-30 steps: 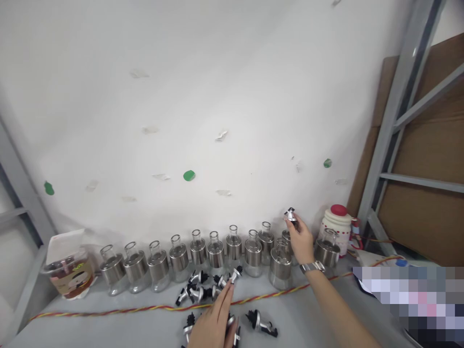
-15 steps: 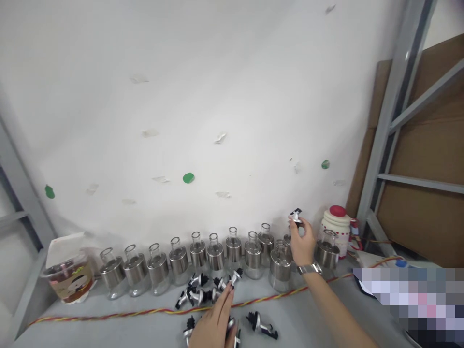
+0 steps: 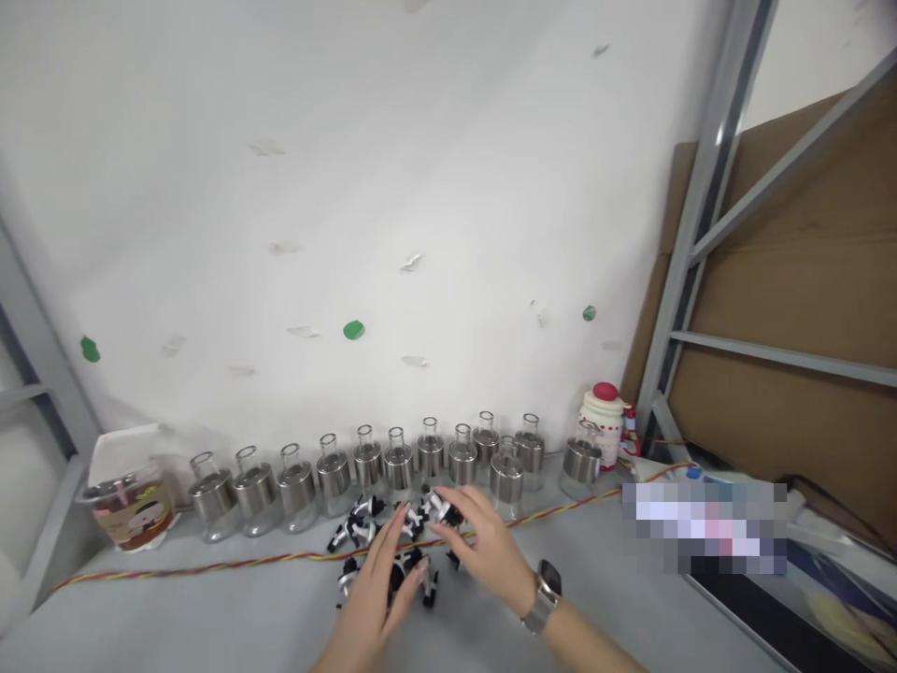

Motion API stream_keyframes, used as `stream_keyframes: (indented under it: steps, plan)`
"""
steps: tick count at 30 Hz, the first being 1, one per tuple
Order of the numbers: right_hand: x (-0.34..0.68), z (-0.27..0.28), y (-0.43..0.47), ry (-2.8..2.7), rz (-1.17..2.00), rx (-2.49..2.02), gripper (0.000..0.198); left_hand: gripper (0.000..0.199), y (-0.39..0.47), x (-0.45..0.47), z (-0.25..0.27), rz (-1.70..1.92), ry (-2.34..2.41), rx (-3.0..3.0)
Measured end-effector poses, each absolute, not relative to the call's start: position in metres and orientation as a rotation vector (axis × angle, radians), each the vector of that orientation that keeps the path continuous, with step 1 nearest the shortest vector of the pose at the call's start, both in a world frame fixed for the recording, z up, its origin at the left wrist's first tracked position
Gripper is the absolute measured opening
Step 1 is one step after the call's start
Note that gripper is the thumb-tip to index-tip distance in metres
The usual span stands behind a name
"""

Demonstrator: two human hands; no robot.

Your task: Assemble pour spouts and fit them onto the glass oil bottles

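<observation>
Silver-and-black bottle pourers (image 3: 364, 533) lie in a loose pile on the grey table, in front of a row of bottles. My right hand (image 3: 487, 551), wearing a watch (image 3: 543, 598), has its thumb and fingers around one pourer (image 3: 441, 509) at the pile's right side. Over the near part of the pile is my left hand (image 3: 375, 594), fingers stretched and thumb apart, covering some pourers. Behind them stand the open-necked glass bottles (image 3: 294, 486) with metal bands, and no pourer shows in their mouths.
A red-and-yellow twisted cord (image 3: 210, 565) crosses the table under the pile. On the left stands a labelled tub (image 3: 133, 509); a white jar with a red knob (image 3: 601, 421) is at the right. Metal frame posts (image 3: 690, 234) and cardboard (image 3: 799, 252) border the right side.
My right hand has come down and left from the right-hand bottles to the pile, bringing its pourer away from them. My left hand has shifted slightly left. The camera view has turned right.
</observation>
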State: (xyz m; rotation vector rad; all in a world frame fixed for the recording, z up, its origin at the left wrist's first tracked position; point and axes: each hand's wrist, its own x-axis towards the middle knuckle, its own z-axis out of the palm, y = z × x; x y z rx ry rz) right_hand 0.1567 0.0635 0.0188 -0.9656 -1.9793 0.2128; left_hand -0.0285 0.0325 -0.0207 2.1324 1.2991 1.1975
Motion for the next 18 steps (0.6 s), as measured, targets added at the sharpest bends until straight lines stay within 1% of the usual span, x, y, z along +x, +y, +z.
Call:
stream_keyframes:
  steps: [3,5,7,9,11,13,15,18]
  plan:
    - [0.144,0.017,0.045,-2.144,0.337,-0.86,0.048,0.057,0.018,-0.019,-0.022,1.335,1.123,1.521]
    - [0.138,0.018,0.037,-2.258,0.358,-0.811,0.058,0.062,0.012,-0.015,-0.019,1.295,1.062,1.24]
    - [0.137,0.017,0.033,-2.323,0.351,-0.791,0.066,0.067,0.011,-0.019,-0.014,1.24,1.045,1.105]
    - [0.141,0.012,0.036,-2.322,0.327,-0.839,0.069,0.064,0.015,-0.029,-0.012,1.271,1.092,1.066]
    - [0.15,0.004,0.043,-2.253,0.262,-1.002,0.062,0.056,0.023,-0.044,-0.014,1.349,1.186,1.079]
    - [0.159,-0.003,0.051,-2.149,0.149,-1.238,0.049,0.048,0.03,-0.057,-0.017,1.442,1.264,1.159]
    - [0.166,-0.007,0.056,-2.086,0.073,-1.42,0.042,0.047,0.035,-0.065,-0.021,1.484,1.3,1.242]
    - [0.167,-0.012,0.055,-2.106,0.147,-1.517,0.037,0.045,0.034,-0.066,-0.024,1.533,1.424,1.425]
